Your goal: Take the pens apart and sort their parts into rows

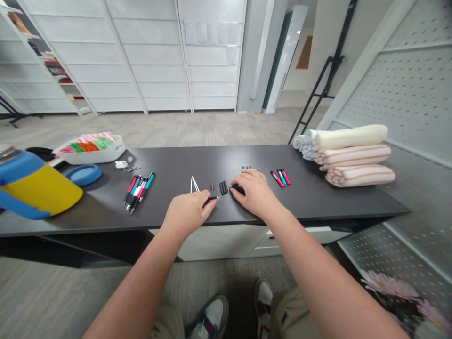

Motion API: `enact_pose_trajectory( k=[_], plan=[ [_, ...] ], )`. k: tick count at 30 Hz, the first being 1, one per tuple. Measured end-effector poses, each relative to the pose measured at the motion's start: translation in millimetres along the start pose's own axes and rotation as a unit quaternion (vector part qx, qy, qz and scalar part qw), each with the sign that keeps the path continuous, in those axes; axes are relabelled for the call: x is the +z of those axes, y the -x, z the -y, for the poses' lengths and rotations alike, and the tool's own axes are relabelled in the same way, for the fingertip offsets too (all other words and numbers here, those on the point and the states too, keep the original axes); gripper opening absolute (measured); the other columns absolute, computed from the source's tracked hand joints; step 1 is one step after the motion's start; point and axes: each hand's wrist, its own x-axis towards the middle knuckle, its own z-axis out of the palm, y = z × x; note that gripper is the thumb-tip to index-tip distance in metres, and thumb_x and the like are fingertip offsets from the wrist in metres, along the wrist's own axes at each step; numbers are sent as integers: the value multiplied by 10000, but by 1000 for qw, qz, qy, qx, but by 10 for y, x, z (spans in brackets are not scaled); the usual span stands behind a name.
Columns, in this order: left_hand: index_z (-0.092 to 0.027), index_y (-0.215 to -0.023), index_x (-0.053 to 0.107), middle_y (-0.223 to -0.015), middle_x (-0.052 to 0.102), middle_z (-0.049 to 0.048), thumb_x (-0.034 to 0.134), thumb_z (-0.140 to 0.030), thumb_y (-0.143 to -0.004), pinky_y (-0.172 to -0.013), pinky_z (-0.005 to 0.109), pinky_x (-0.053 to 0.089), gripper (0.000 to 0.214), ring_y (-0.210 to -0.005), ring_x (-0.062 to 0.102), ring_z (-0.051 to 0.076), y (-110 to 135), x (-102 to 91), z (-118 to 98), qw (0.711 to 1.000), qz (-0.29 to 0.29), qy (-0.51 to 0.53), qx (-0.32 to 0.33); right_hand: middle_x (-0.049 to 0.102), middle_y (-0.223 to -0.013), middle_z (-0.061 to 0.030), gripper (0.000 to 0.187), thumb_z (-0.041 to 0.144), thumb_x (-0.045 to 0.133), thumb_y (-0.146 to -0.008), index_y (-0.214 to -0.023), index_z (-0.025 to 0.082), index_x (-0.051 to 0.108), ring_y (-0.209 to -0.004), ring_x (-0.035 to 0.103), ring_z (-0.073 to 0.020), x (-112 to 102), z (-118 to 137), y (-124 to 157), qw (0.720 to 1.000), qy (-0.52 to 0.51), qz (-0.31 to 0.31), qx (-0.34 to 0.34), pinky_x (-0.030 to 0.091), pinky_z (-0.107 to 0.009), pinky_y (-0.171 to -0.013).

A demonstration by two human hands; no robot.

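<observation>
My left hand (187, 212), near the front edge of the dark table, pinches a small black pen part (211, 200) between thumb and fingers. My right hand (252, 190) is palm down on the table, fingers curled; something dark shows between thumb and forefinger, too hidden to name. Between the hands lie several black pen grips (223, 187) and small metal springs (212, 187). White refill tubes (194, 184) rest just beyond my left hand. Small coloured pen pieces (246, 167) peek out behind my right fingers. Red and teal pen barrels (280, 178) lie to its right.
A bunch of whole pens (139, 190) lies on the left, near a blue tape ring (84, 174), a white tray (118, 148) and a large blue-yellow container (38, 188). Rolled towels (356, 157) are stacked at the right. A perforated panel (416, 89) borders that side.
</observation>
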Motion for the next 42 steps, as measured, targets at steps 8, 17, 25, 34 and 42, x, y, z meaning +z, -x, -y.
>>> enact_pose_trajectory(
  k=[8, 17, 25, 34, 42],
  plan=[
    [-232, -949, 689, -853, 782, 59, 448, -535, -1064, -599, 303, 359, 403, -760, 738, 247, -2, 13, 13, 1000, -5, 0, 7, 778, -1152, -59, 125, 289, 691, -936, -1052, 255, 725, -1337, 547, -335, -142, -43, 118, 999, -20, 22, -28, 343, -538, -1145],
    [-224, -957, 695, -878, 785, 77, 430, -537, -1067, -615, 294, 379, 424, -789, 740, 239, -9, -17, -3, 1000, 15, 2, -3, 761, -1135, -85, 148, 276, 651, -979, -1102, 238, 723, -1130, 638, -283, -242, -109, 185, 995, -60, 58, -55, 480, -469, -1036],
    [-236, -945, 688, -862, 782, 61, 441, -536, -1066, -605, 297, 358, 407, -766, 733, 243, -5, 3, 6, 1000, 1, 5, 4, 761, -1177, -72, 164, 259, 682, -971, -1123, 240, 739, -1157, 664, -259, -252, -155, 247, 989, -121, 45, -66, 517, -451, -1062],
    [-235, -940, 689, -853, 780, 59, 454, -529, -1063, -595, 303, 347, 396, -755, 732, 241, -7, -12, 8, 1000, 2, 7, 5, 718, -1283, -109, 224, 302, 756, -925, -1140, 240, 741, -1252, 637, -287, -285, -177, 269, 991, -117, 18, -58, 489, -497, -1118],
    [-236, -946, 679, -868, 783, 47, 459, -526, -1063, -592, 303, 340, 382, -772, 735, 242, -11, 1, 12, 1000, 3, 3, 5, 721, -1260, -96, 255, 319, 774, -926, -1160, 231, 723, -1225, 649, -276, -320, -213, 299, 993, -103, 45, -20, 507, -465, -1100]
  ],
)
